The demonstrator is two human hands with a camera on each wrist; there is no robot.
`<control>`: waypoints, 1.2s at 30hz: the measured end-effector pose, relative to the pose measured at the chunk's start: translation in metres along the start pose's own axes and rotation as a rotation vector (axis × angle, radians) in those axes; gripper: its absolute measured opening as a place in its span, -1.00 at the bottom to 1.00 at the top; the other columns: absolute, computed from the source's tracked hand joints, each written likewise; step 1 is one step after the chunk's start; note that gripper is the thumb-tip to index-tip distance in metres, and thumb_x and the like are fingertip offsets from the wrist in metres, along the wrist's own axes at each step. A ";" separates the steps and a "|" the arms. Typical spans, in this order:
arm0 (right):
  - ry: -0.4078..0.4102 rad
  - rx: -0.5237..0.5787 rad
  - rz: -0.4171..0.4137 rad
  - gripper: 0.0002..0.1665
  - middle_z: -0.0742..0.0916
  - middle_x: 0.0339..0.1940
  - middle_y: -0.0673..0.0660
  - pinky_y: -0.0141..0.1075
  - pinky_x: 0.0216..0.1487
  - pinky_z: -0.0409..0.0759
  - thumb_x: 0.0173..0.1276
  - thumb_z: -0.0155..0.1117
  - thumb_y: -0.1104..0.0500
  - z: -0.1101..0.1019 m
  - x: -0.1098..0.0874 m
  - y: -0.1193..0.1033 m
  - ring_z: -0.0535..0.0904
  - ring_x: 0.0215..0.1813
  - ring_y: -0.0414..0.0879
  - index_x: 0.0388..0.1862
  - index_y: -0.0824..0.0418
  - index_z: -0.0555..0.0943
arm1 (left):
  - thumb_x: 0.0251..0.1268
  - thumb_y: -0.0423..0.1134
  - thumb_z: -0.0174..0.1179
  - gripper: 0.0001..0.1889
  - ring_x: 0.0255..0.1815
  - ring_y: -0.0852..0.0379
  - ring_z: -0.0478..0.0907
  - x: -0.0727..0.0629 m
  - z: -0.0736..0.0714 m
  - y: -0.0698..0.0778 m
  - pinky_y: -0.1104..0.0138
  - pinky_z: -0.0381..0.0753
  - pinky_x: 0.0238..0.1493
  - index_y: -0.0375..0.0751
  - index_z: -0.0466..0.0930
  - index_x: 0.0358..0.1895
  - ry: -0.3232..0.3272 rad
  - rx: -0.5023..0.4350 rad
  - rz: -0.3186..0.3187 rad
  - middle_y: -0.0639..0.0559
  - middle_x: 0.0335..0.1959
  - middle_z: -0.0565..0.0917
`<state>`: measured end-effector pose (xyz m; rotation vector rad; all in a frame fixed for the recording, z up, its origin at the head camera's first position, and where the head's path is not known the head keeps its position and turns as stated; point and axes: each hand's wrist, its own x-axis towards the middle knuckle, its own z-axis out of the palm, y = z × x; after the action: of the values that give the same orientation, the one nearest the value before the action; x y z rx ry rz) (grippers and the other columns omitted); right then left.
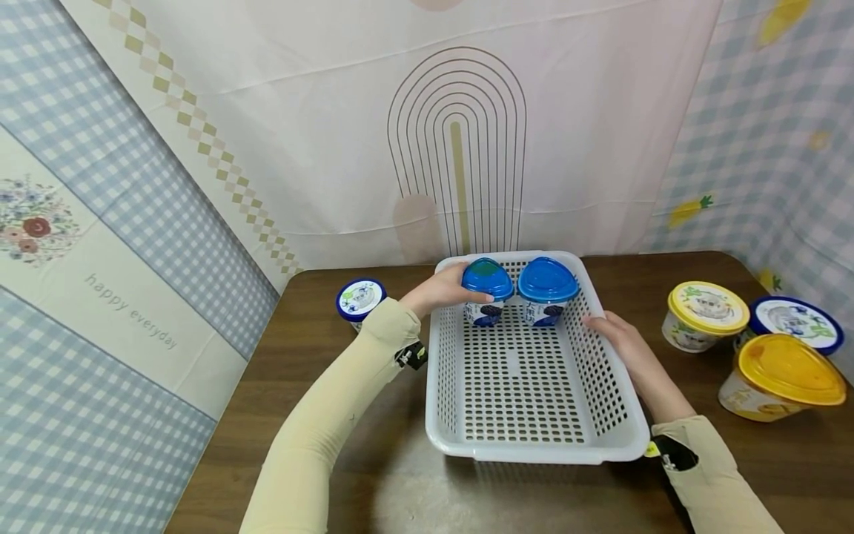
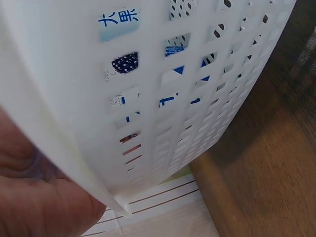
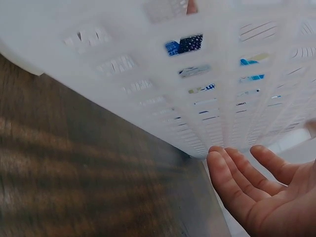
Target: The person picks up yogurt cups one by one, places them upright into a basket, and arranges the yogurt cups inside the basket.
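Note:
A white plastic basket (image 1: 512,449) with slotted walls sits on the wooden table. Two cups with blue lids stand side by side at its far end, a left cup (image 1: 485,310) and a right cup (image 1: 548,285); dark berries are printed on both. Reaching over the basket's left rim, my left hand (image 1: 443,288) grips the left cup, its thumb across the near side. The basket wall hides most of that grip in the left wrist view. My right hand (image 1: 620,340) is at the basket's right side, its loosely extended fingers (image 3: 237,173) by the slotted wall.
Left of the basket stands a small blue-rimmed tub (image 1: 361,298). On the right are a yellow-lidded tub (image 1: 709,308), a tub with a dark blue rim (image 1: 797,324) and a larger orange-lidded tub (image 1: 787,374). A fabric backdrop (image 1: 320,148) hangs behind the table.

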<state>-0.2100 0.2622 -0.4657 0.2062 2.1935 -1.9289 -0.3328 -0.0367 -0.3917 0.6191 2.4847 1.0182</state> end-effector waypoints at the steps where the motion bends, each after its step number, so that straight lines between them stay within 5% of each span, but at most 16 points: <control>1: 0.001 -0.002 0.000 -0.09 0.37 0.40 0.55 0.09 -0.09 0.71 0.60 -0.06 -0.22 0.000 0.000 0.000 0.67 0.03 0.16 0.64 0.25 -0.09 | 0.28 -0.01 0.39 -0.16 0.36 0.00 0.40 0.000 0.000 0.000 0.12 0.37 0.40 -0.21 0.21 0.52 -0.001 0.001 0.008 -0.10 0.38 0.47; 22: -0.008 0.012 -0.018 -0.10 0.38 0.41 0.54 0.09 -0.08 0.70 0.59 -0.06 -0.24 -0.002 0.000 0.001 0.68 0.04 0.17 0.64 0.21 -0.07 | 0.24 -0.01 0.43 -0.26 0.20 0.07 0.51 -0.002 -0.006 -0.001 0.14 0.45 0.33 -0.15 0.36 0.43 -0.012 0.080 0.059 -0.03 0.25 0.58; 36: 0.000 0.006 -0.002 -0.08 0.38 0.40 0.54 0.09 -0.09 0.71 0.58 -0.04 -0.24 -0.002 0.000 0.000 0.68 0.01 0.12 0.63 0.23 -0.06 | 0.25 0.00 0.41 -0.21 0.25 0.02 0.48 -0.002 -0.006 0.000 0.13 0.43 0.35 -0.25 0.30 0.46 -0.005 0.104 0.027 -0.10 0.30 0.54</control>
<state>-0.2101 0.2638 -0.4658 0.2044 2.1886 -1.9374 -0.3341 -0.0410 -0.3873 0.6871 2.5441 0.9010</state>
